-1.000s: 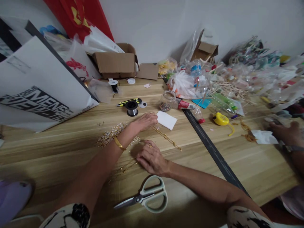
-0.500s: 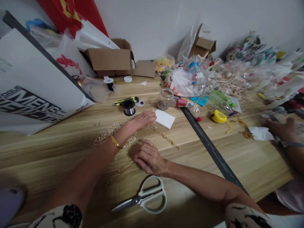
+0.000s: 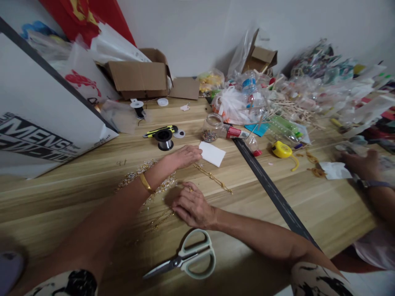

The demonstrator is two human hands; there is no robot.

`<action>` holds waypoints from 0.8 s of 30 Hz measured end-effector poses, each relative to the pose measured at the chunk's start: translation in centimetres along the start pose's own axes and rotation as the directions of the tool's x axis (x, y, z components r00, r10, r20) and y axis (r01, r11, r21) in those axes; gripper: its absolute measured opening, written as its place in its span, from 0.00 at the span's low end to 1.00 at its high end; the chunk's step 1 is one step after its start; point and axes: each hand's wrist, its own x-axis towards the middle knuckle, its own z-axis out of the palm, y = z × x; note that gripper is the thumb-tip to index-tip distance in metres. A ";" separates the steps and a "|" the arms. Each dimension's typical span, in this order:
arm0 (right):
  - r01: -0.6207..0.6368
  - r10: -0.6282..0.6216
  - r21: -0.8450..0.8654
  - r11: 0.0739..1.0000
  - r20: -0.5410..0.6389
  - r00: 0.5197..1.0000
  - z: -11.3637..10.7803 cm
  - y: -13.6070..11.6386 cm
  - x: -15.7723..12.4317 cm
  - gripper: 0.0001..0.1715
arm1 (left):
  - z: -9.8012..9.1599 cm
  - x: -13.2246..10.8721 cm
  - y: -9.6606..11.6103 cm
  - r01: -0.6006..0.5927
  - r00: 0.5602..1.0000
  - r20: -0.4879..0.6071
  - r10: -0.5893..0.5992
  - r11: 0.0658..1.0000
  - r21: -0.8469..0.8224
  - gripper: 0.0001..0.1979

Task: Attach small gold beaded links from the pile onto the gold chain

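The left hand (image 3: 189,156) curls mid-frame beside a gold chain (image 3: 212,177), the right hand (image 3: 193,209) beside a second chain (image 3: 158,224), lower centre; I can't tell what either pinches. Best keep both strands untangled.

A thin, shiny gold chain (image 3: 216,179) lies flat in a long slant. A second chain (image 3: 158,224), gold too, lies to its left. A flat white card (image 3: 212,154) is just beside the first.
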 end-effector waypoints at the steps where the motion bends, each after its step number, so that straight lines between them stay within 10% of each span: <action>1: 0.003 -0.003 0.000 1.000 -0.003 1.000 0.0 0.0 0.0 0.04 | 0.0 0.1 0.1 -0.038 0.999 0.020 0.037 0.999 0.032 0.08; 7: -0.001 0.001 0.000 1.000 -0.007 1.000 0.0 0.2 -0.1 0.05 | -0.1 -0.3 0.1 -0.131 0.991 0.027 0.129 0.985 0.113 0.08; 24: -0.014 0.014 0.006 1.000 -0.006 1.000 0.0 0.2 0.0 0.06 | -1.2 -1.4 -1.8 0.287 0.945 -0.051 -0.322 0.896 -0.338 0.06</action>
